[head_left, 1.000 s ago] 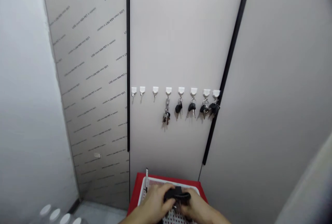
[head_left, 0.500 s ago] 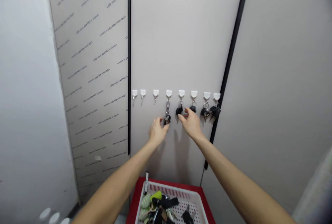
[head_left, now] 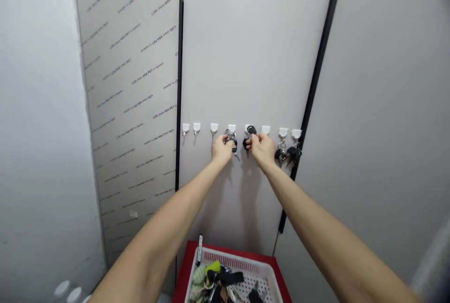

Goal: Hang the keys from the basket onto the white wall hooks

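My left hand (head_left: pixel 222 150) is closed on a bunch of keys (head_left: pixel 232 142) just below the fourth white hook (head_left: pixel 232 128); whether the ring is still over the hook I cannot tell. My right hand (head_left: pixel 263 149) pinches black-headed keys (head_left: pixel 251 130) at the fifth hook, one head turned up in front of it. Fingers partly cover that bunch. To the right, two more bunches of black-headed keys (head_left: pixel 280 154) hang from their hooks. The sixth hook (head_left: pixel 266 129) shows above my right hand, its lower part hidden.
Bare white hooks (head_left: pixel 214 128) line the left of the row. Long black handles (head_left: pixel 179 97) edge the pale door panel (head_left: pixel 242 59). Below, a white basket (head_left: pixel 270 270) with keys and fobs stands on a red surface (head_left: pixel 183 268).
My left hand has risen, lifting its bunch of keys towards the hook. My right hand, open before, has closed on black-headed keys and turned one head upward. The view has shifted slightly.
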`<state>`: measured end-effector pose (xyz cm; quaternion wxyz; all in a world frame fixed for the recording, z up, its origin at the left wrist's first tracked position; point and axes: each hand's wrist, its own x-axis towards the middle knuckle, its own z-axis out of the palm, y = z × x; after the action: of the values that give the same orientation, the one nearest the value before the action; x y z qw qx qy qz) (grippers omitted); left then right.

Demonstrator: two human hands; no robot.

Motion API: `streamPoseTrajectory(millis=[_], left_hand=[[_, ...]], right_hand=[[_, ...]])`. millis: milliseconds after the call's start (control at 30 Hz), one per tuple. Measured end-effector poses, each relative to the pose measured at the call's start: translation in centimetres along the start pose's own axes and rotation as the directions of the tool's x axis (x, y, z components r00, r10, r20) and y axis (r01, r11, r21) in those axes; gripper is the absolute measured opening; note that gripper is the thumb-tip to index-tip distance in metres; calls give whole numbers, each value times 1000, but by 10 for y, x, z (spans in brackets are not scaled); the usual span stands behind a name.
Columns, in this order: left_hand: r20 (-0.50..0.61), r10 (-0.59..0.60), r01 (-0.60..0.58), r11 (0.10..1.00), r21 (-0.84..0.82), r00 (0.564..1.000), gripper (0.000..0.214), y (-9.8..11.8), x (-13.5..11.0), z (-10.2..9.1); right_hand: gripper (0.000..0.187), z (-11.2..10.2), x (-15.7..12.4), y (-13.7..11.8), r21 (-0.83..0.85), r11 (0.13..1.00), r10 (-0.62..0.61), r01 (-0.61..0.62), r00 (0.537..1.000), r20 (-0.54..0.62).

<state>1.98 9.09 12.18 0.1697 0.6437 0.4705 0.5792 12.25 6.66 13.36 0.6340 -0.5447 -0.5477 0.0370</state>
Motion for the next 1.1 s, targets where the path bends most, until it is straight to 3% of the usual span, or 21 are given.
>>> streamPoseTrajectory(millis=[67, 200, 300, 400, 500, 567, 667, 733, 867, 967, 1033, 1100], left_hand=[[-23, 18, -19, 999, -36, 1000, 23, 12, 12, -5], [30, 101, -99, 993, -58, 994, 22, 27, 18, -13], [105, 150, -141, 986, -89, 983, 20, 23, 0, -15], [270, 118, -86, 988, -127, 956, 17, -1, -40, -12], [466, 44, 17, 992, -127, 883, 18, -41, -97, -2], [583, -5, 61, 995, -76, 812, 20, -68, -139, 6], [710, -115, 68, 993, 94, 694, 23, -99, -190, 12], [755, -153, 32, 985, 172, 638, 27, -108, -212, 11], [816, -151, -104, 963, 249, 557, 41, -101, -227, 4], [866, -185, -258, 907, 332, 465, 45, -84, -227, 1], [891, -208, -363, 857, 365, 403, 42, -74, -227, 1], [904, -205, -426, 828, 364, 374, 36, -67, -228, 1]], right_hand=[[22, 0, 7, -13, 25, 999, -49, 48, 999, 20], [19, -3, 6, -29, 56, 990, -134, 127, 982, 133], [19, -12, -14, -23, 25, 984, -175, 175, 953, 249], [21, -27, -52, 3, -51, 976, -174, 210, 903, 394], [24, -42, -102, 45, -164, 965, -76, 203, 820, 567], [25, -51, -138, 74, -227, 961, 25, 160, 764, 644], [26, -64, -186, 108, -311, 938, 120, 151, 703, 701], [24, -71, -208, 122, -349, 921, 147, 170, 679, 719], [21, -79, -232, 139, -416, 880, 189, 229, 634, 750], [17, -79, -240, 149, -473, 830, 225, 295, 599, 769], [15, -80, -244, 152, -484, 806, 241, 341, 558, 794], [13, -83, -243, 151, -463, 803, 247, 375, 497, 832]])
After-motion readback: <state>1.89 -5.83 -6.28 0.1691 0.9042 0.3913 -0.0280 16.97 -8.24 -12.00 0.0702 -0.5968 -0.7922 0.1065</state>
